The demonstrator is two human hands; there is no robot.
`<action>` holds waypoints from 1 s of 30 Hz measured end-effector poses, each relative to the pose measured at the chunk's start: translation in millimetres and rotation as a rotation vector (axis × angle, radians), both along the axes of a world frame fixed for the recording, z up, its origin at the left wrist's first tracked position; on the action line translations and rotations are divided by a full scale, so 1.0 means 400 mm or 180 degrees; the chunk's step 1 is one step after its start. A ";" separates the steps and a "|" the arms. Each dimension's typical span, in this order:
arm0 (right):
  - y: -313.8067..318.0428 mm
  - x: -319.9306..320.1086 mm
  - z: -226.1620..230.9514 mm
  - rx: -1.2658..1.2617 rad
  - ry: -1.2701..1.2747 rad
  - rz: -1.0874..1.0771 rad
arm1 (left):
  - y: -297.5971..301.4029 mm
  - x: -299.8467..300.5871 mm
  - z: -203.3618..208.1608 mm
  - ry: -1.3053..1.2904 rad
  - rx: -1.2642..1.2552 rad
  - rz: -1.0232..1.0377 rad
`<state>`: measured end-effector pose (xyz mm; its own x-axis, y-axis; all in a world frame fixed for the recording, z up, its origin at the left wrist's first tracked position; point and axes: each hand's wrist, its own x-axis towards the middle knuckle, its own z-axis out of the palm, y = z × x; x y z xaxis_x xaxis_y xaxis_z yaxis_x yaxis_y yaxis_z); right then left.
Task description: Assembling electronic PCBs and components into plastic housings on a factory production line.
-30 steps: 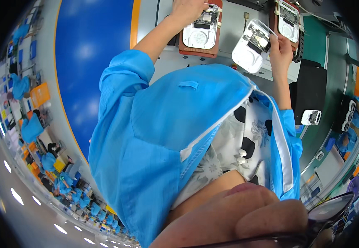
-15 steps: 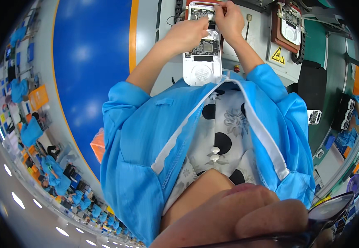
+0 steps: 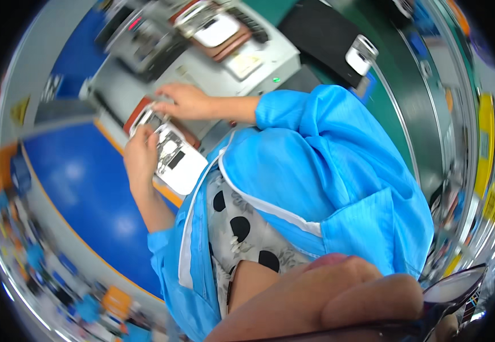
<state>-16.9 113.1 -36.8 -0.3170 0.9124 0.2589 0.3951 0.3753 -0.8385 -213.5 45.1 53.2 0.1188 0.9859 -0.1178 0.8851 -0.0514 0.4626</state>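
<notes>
A white device housing [image 3: 186,174] with an exposed circuit board lies tilted close to my body. My left hand [image 3: 140,154] is closed on its left edge, fingers curled over the far end. Beyond it, a brown fixture [image 3: 136,114] holds another white housing, partly covered by my hands. My right hand [image 3: 185,101] is over that fixture's far end, thumb and forefinger apart, with nothing visible between them. Motion blur hides the fingertips' exact contact.
A second brown fixture [image 3: 220,52] on the grey machine top [image 3: 193,77] carries another white housing [image 3: 218,31]. Farther right, a white unit [image 3: 361,55] sits on a black mat [image 3: 321,40] by a green surface [image 3: 393,85]. A blue surface [image 3: 99,188] with an orange edge spreads at left.
The view has turned, moving the workplace to the left. My left hand has gone from between the two housings to the near housing's left edge. My right hand's pinch has opened.
</notes>
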 end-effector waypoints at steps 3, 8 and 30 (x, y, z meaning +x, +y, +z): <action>-0.050 0.267 0.129 -0.1275 -0.0091 0.1026 | 0.076 0.166 0.042 -0.1142 0.0425 0.0287; -0.138 0.631 0.082 -0.1296 0.0513 -0.0530 | 0.176 0.583 0.042 -0.1788 0.1446 -0.0919; -0.467 1.564 0.063 -0.2132 -0.0442 -0.3839 | 0.295 1.380 -0.092 0.1400 -0.0184 -0.0945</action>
